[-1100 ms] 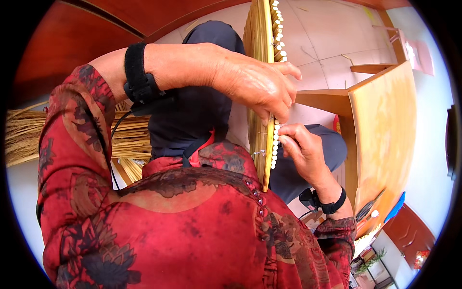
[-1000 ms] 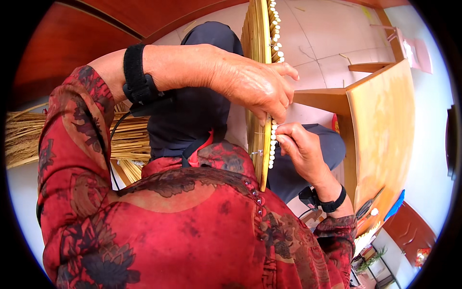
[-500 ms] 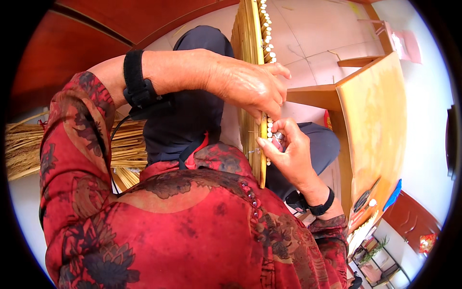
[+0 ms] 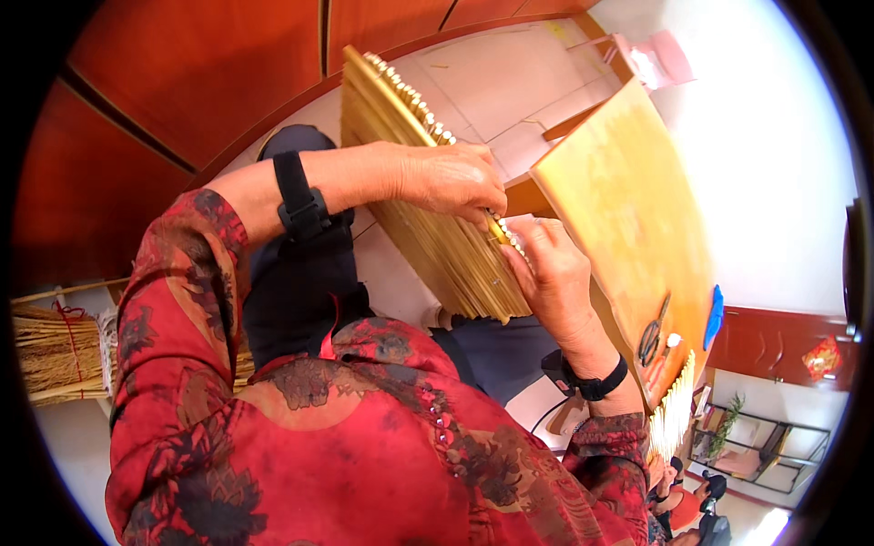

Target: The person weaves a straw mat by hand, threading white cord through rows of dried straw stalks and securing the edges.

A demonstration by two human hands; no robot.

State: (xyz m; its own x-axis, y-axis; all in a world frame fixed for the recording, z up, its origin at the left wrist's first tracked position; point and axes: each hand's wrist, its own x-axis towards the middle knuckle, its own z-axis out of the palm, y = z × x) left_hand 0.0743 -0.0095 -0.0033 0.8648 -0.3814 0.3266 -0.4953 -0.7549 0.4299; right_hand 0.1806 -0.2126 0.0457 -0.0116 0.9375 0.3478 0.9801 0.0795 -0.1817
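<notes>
A panel of yellow plant stalks, packed side by side, stands tilted between my knees with its broad face showing. Pale cut stalk ends line its upper right edge. My left hand reaches across the top, its fingers curled down and pinching that edge near the middle. Just below it, my right hand grips the same edge, thumb on the near face and fingers on the far side. The fingertips of both hands nearly meet. Whether a needle or thread is between them is too small to make out.
A wooden table stands close on the right, bearing black-handled scissors and a blue item. Bundled stalks lie at the left. Red-brown cabinets line the back. Another person is at the lower right.
The view has turned, and the panel now leans with its top to the left and more of its broad face visible. Both hands stay at its edge. The other person has come into view.
</notes>
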